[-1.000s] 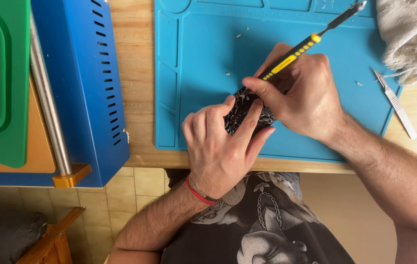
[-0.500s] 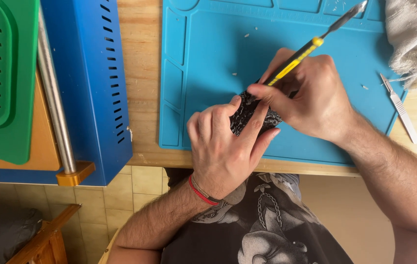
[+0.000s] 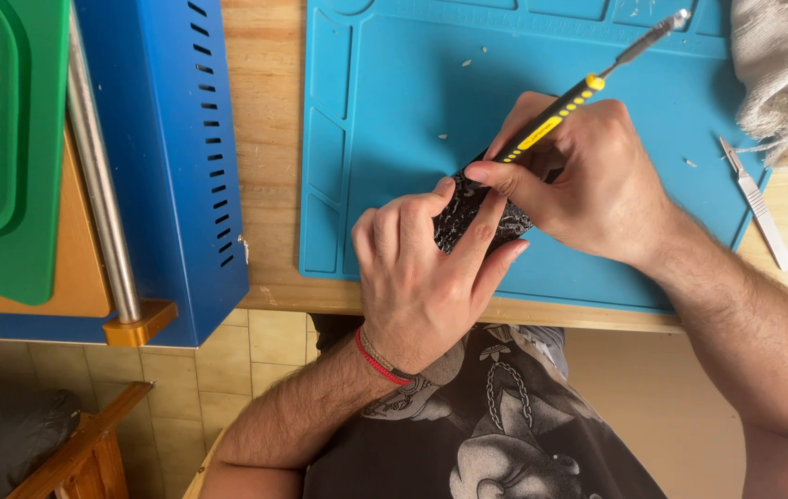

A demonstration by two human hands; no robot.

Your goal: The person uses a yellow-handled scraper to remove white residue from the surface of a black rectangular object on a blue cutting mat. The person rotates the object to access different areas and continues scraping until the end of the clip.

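Overall: little had changed against the two earlier frames; the grip and working position were the same, with only a slight shift of the view.
Left hand (image 3: 421,277): fingers curled and closed around a small black, crackle-patterned device (image 3: 477,214), pinning it down as before.
Right hand (image 3: 588,176): fingers pinched shut on a slim black-and-yellow precision screwdriver with a silver shaft (image 3: 588,88); its angle was steeper than a second earlier, and the lower tip was hidden behind the fingers.
Device position: on the near part of a blue silicone work mat (image 3: 394,111), between the two hands, close to the mat's front edge.
Mat surface: small pale flecks lay scattered on it.
Right of mat: a thin silver scalpel-like blade tool (image 3: 756,203) lay across the mat's edge, untouched; a white woven cloth (image 3: 782,74) sat at the far corner.
Left of mat: a blue vented metal housing (image 3: 172,157) stood on the wooden bench (image 3: 264,139).
Wrist: a red cord bracelet (image 3: 377,359) on the left wrist.
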